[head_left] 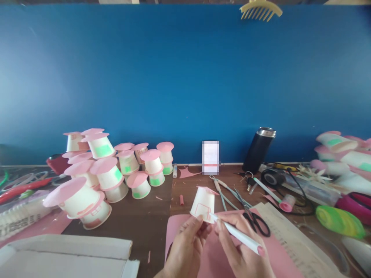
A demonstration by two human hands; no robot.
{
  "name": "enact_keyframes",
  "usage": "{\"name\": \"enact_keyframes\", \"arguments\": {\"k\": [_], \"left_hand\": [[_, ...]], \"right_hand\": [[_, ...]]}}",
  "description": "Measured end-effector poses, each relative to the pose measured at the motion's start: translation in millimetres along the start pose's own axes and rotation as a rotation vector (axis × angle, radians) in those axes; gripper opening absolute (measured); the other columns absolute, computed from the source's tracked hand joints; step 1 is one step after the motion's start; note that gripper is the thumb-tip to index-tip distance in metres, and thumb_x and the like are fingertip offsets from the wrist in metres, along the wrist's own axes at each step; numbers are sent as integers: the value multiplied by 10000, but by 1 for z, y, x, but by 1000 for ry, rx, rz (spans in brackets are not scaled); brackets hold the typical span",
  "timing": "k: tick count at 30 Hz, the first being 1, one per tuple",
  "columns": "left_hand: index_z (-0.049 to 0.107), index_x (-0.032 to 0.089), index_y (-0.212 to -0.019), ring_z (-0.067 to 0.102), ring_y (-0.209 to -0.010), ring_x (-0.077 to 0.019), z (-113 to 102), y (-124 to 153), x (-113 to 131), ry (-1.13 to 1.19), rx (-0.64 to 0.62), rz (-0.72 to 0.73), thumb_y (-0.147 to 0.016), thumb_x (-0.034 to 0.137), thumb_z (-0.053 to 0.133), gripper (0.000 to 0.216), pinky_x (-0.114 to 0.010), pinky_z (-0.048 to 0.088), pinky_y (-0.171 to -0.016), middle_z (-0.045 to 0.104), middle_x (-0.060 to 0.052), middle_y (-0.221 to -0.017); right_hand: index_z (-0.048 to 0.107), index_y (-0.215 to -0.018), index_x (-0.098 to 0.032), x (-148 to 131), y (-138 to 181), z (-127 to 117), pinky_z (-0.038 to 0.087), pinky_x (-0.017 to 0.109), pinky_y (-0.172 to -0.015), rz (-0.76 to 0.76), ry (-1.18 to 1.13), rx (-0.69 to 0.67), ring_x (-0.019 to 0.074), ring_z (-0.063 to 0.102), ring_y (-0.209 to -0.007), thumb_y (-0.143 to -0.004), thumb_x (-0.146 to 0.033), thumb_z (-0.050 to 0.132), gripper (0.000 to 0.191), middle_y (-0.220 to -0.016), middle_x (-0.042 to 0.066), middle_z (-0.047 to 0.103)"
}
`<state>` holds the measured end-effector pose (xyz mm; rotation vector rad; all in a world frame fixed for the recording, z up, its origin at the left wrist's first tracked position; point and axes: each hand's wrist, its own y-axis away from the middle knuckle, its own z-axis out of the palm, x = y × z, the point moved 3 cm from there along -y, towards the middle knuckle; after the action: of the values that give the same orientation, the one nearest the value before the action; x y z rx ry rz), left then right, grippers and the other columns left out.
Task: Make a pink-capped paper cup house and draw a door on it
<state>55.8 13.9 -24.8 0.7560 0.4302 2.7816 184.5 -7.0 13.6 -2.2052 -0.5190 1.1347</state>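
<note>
A white paper cup [201, 202] with a pink paper roof on its upturned base is held near the bottom by my left hand [188, 245]. Reddish lines are drawn on the cup's side, near the rim. In my right hand [243, 247] is a white marker [242, 237] with a pink end, its tip at the cup's drawn lines. Pink paper [214, 255] lies on the table under both hands. Just past my right hand lie black-handled scissors [256, 222], and a small red marker cap [181, 199] lies left of the cup.
Several pink-roofed paper cups [106, 173] stand stacked at the left, with more [336, 150] at the right. A black flask [259, 150] leans by the blue partition [185, 85]. Pliers [224, 191] lie ahead. An open white box [66, 256] sits front left.
</note>
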Motion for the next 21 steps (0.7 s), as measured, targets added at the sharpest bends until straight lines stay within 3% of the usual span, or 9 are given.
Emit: {"name": "enact_keyframes", "arguments": {"k": [11,21], "left_hand": [[763,71,-752,660,-770,-163,0,2,-1,-3,-47,14,-640,187,847,181,-277,555,-773,743,-101,-793],[751,73,-749,645,-755,-154,0,3,0,24,20,11,-682,140,810,111,-276,547,-770,714,-86,-770]], "right_hand": [[592,-1047,-220,1,1,-1,542,203,-716,11,24,7,144,671,-787,-941,-218,544,117,-863,27,664],[595,-967,-228,-5,0,-1,527,213,-679,-20,-8,-37,138,652,-736,-944,-199,532,73,-806,2,645]]}}
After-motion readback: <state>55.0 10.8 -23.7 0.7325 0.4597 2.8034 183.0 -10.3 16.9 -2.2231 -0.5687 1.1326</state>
